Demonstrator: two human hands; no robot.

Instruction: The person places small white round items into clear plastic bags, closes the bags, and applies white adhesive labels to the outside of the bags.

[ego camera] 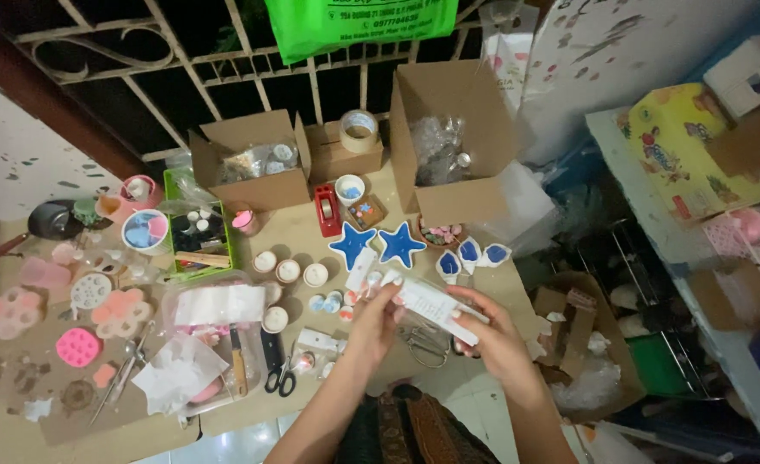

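While both hands grip a white tube-like pack (432, 306) near centre, left hand (373, 320) pinching its left end and right hand (492, 339) clamped under its right end, steady 2-handed support looks best; far open cardboard box (449, 142) holds clear bagged bits, green tray (198, 230) small jars.

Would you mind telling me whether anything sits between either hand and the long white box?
Nothing visible does: the left hand and right hand both grip the long white box directly, above the table.
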